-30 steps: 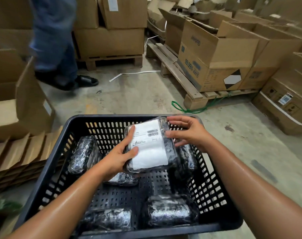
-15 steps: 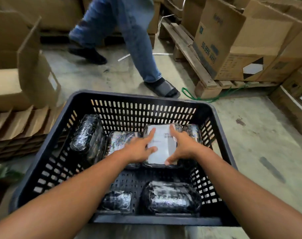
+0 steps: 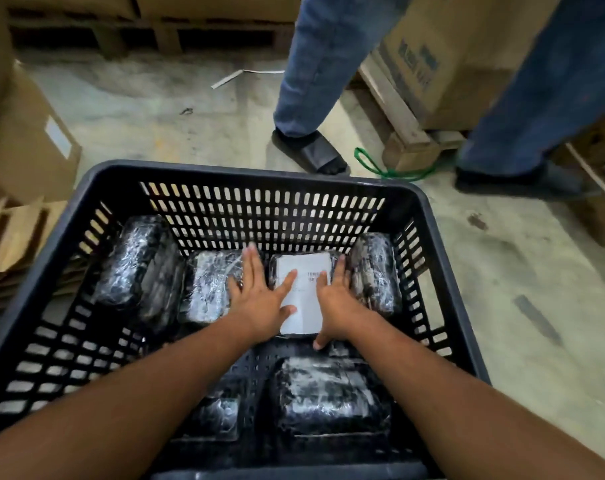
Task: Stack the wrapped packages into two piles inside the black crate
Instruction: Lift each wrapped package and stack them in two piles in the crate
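Observation:
The black crate stands on the floor in front of me, with several shrink-wrapped dark packages inside. A package with a white label lies flat at the back middle of the crate floor. My left hand rests flat on its left edge, fingers spread, partly over the neighbouring package. My right hand lies flat on its right edge, thumb at the near end. Other packages: one leaning at the left wall, one at the right wall, and two at the front.
A person in jeans and black sandals stands just beyond the crate's far rim, the other foot to the right. A wooden pallet with cardboard boxes and a green strap are behind. Cardboard boxes crowd the left.
The labelled package went from held above the crate down onto its floor at the back. My hands have flattened on it. The person walked from the far left to just beyond the crate.

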